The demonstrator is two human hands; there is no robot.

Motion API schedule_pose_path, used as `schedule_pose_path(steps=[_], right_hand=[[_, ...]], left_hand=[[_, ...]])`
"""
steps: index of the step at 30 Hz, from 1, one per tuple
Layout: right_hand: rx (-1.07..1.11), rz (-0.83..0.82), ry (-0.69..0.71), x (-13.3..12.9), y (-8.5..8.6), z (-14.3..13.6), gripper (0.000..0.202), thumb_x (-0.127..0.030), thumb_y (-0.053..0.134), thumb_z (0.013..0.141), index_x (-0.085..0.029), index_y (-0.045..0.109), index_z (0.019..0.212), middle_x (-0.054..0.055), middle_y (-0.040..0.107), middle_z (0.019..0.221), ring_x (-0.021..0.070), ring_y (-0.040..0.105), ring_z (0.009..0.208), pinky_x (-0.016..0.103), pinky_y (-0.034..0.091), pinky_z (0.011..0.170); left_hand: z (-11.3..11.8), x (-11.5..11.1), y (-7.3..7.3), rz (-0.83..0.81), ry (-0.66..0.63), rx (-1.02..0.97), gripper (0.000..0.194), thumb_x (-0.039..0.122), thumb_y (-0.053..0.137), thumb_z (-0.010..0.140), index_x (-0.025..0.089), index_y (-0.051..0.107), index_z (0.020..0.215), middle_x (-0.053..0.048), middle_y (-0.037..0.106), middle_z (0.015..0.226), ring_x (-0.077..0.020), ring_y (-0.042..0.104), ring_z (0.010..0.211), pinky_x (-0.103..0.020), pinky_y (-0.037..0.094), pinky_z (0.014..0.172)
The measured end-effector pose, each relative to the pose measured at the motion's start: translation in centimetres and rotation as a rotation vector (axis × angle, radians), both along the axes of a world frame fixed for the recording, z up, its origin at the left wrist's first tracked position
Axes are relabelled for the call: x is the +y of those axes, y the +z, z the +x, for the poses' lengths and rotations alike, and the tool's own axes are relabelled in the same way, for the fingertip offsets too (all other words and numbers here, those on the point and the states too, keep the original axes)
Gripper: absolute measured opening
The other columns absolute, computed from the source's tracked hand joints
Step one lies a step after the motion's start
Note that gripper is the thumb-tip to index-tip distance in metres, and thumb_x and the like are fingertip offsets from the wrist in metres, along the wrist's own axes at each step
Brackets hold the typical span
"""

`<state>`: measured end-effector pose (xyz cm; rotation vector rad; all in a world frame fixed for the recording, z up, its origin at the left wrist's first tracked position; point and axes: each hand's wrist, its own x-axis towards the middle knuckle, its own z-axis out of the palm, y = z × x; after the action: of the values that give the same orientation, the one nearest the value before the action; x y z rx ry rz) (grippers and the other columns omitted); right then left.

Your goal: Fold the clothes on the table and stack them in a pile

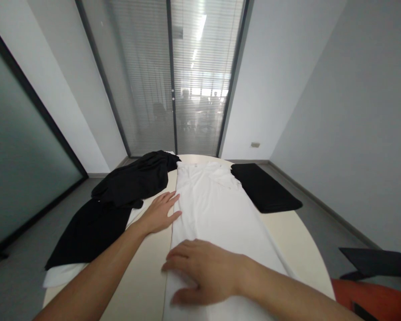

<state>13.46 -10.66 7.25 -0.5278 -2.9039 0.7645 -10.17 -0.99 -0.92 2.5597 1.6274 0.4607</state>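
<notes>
Crossing the near end: the right hand [209,272], palm down, lies over the near left part of the white garment [214,214]; its fingers are parted, the thumb well away from them, and nothing is clamped. Blur hides whether the palm touches the fabric.
Chair: a red-orange seat [370,294] with a black armrest [381,262] stands at the near right, beside the table [140,272].
Left hand: farther off, the left hand [160,211] lies palm down at the garment's left edge, fingers extended and thumb apart, gripping nothing.
White garment: laid flat on the cream round-edged table, between the dark clothes; its long axis runs near to far, the narrow-looking end pointing at the glass. Which end is the collar or waist, I cannot tell.
Black clothes: a loose heap [137,178] lies along the left, white cloth [63,274] showing under its near end.
Folded black cloth: a neat flat stack [263,187] at the far right.
Far side: a wall plate [255,145] and glass with blinds [200,111].
</notes>
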Motion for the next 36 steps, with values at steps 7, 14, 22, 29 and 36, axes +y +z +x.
schedule_pose_path(steps=[7, 14, 22, 29, 36], right_hand=[[-0.223, 0.064, -0.754, 3.5, -1.4, 0.9, 0.034, -0.047, 0.051, 0.095, -0.017, 0.068, 0.094, 0.011, 0.072, 0.085, 0.0241, 0.066, 0.076, 0.031, 0.038, 0.066], [0.036, -0.134, -0.762, 4.5, -3.5, 1.3, 0.018, -0.034, 0.057, 0.09, -0.02, 0.064, 0.081, 0.001, 0.068, 0.076, 0.0123, 0.056, 0.064, 0.024, 0.033, 0.06], [0.151, -0.259, -0.743, 4.7, -4.1, 1.4, 0.018, -0.019, 0.061, 0.081, -0.021, 0.058, 0.098, -0.004, 0.066, 0.072, 0.0106, 0.057, 0.062, 0.022, 0.035, 0.06], [0.068, -0.148, -0.64, 4.4, -3.6, 1.7, 0.017, -0.03, 0.063, 0.085, -0.022, 0.067, 0.1, -0.002, 0.068, 0.075, 0.0121, 0.059, 0.065, 0.023, 0.034, 0.062], [0.05, -0.143, -0.571, 4.5, -3.3, 2.0, 0.016, -0.032, 0.064, 0.087, -0.022, 0.068, 0.099, -0.002, 0.067, 0.074, 0.0116, 0.058, 0.065, 0.023, 0.034, 0.062]], left_hand=[[-0.1, -0.1, -0.1, 0.017, -0.021, 0.027, 0.071, 0.061, 0.048, 0.093, 0.022, 0.042, 0.152, -0.012, 0.037, 0.159, -0.0326, 0.031, 0.147, -0.048, 0.026, 0.119], [0.0, -0.2, 0.0, 0.025, -0.03, 0.012, 0.07, 0.062, 0.049, 0.092, 0.024, 0.043, 0.151, -0.012, 0.037, 0.159, -0.0333, 0.033, 0.146, -0.05, 0.027, 0.118], [0.0, 0.1, -0.2, 0.04, -0.017, -0.01, 0.064, 0.057, 0.045, 0.096, 0.021, 0.047, 0.149, -0.013, 0.04, 0.157, -0.0319, 0.036, 0.144, -0.048, 0.029, 0.118], [0.4, 0.7, -0.3, 0.059, 0.025, -0.041, 0.053, 0.044, 0.04, 0.1, 0.013, 0.055, 0.14, -0.014, 0.05, 0.15, -0.0287, 0.043, 0.139, -0.046, 0.033, 0.117], [1.6, -0.5, 0.9, 0.096, 0.006, -0.082, 0.058, 0.044, 0.049, 0.096, 0.015, 0.048, 0.146, -0.015, 0.037, 0.159, -0.0291, 0.036, 0.145, -0.047, 0.029, 0.119]])
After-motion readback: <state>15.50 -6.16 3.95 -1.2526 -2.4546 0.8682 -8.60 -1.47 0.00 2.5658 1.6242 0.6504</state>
